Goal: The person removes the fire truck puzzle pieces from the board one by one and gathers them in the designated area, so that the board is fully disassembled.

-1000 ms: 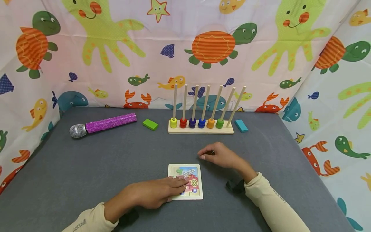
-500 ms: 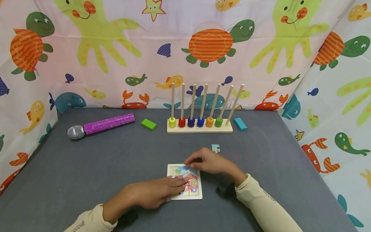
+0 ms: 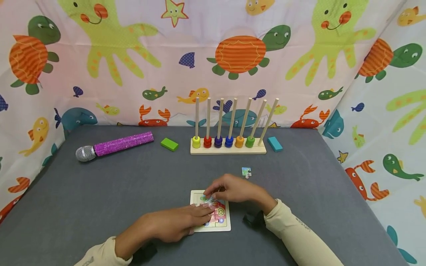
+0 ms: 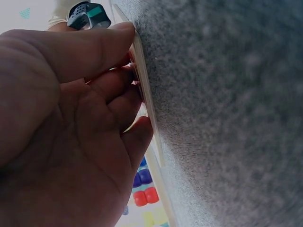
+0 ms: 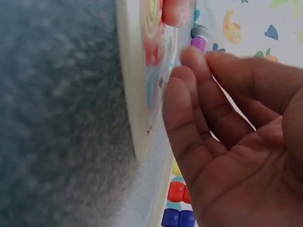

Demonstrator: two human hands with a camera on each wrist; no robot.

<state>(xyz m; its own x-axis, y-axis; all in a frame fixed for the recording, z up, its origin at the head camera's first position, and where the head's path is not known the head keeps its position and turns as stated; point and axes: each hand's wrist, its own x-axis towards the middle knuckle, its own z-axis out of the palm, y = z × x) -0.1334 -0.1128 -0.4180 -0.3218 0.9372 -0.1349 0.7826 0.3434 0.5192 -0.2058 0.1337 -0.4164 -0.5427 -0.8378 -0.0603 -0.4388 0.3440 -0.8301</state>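
Observation:
A small square jigsaw board (image 3: 227,221) with a pale frame and a red fire-engine picture lies on the grey tabletop. My left hand (image 3: 178,221) rests its straight fingers on the picture from the left. In the left wrist view, the thumb (image 4: 111,43) lies at the board's edge. Over the far right part of the picture is my right hand (image 3: 229,188), thumb and forefinger tips together; I cannot tell whether a piece is between them. Its other fingers (image 5: 180,99) are close to the picture's surface. Farther back and right lies a loose jigsaw piece (image 3: 246,171).
A wooden bead rack (image 3: 229,150) with upright pegs and coloured beads stands at the back, between a green block (image 3: 169,144) and a blue block (image 3: 275,144). A glittery purple microphone (image 3: 123,143) lies at back left. A sea-animal cloth (image 3: 193,33) hangs behind.
My right hand has moved left and nearer, from beside the board to over its far part, uncovering the loose jigsaw piece. The left hand has stayed on the board.

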